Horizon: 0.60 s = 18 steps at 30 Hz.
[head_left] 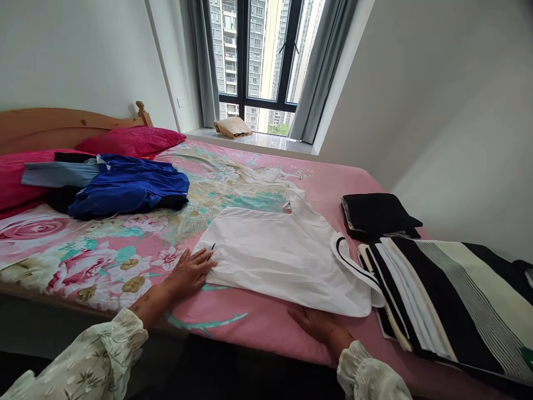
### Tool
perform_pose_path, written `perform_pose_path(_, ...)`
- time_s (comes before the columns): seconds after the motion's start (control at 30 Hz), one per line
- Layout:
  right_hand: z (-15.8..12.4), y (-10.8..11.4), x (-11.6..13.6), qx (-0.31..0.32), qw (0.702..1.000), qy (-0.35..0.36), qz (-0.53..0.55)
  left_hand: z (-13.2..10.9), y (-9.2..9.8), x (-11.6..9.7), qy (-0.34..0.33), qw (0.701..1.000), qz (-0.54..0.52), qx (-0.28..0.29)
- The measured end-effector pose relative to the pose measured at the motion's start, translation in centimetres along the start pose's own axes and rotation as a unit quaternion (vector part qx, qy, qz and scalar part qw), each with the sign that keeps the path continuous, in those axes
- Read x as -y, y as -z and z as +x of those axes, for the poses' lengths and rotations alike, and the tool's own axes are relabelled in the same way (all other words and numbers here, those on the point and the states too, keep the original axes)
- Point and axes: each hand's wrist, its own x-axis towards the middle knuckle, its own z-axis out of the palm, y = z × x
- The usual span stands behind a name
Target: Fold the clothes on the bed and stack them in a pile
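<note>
A white garment (270,250) with thin black trim lies spread on the pink floral bed, its collar end toward the right. My left hand (192,271) rests flat on the garment's left end, fingers stretched out. Near the lower right edge is my right hand (314,325), palm turned up, with its fingertips at or just under the cloth; the fingers look extended and grip nothing visible.
Folded striped clothes (458,294) are stacked at the right, with a black folded pile (378,214) behind them. Blue and dark clothes (129,186) lie at the left by the red pillows (133,141). A beige bundle (233,128) sits on the windowsill.
</note>
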Motion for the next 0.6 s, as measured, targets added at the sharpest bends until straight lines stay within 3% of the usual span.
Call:
perform_pose_path(0.13, -0.1, 1.2, 0.9, 0.028, 1.0, 0.004, 0.007, 0.9, -0.2, -1.3, -0.048, 0.997, 0.02, -0.053)
perform_pose_path(0.2, -0.2, 1.8, 1.5, 0.042, 0.999, -0.013, 0.015, 1.6, -0.3, -2.0, -0.075, 0.996, 0.014, -0.047)
perform_pose_path(0.3, -0.3, 2.2, 2.1, 0.033, 0.999, -0.04, 0.016, 2.4, -0.6, -2.7, -0.063, 0.997, -0.009, -0.036)
perform_pose_path(0.4, -0.2, 1.9, 2.0, 0.014, 1.0, -0.023, 0.008, 3.4, -0.1, -3.7, -0.074, 0.996, -0.037, -0.024)
perform_pose_path(0.5, 0.0, 1.5, 1.4, 0.001, 1.0, -0.007, 0.013, 5.3, 0.9, -6.2, -0.086, 0.993, -0.085, -0.012)
perform_pose_path(0.6, 0.2, 1.3, 1.0, -0.006, 1.0, 0.011, 0.02, 8.7, 1.6, -10.1, -0.06, 0.989, -0.135, 0.019)
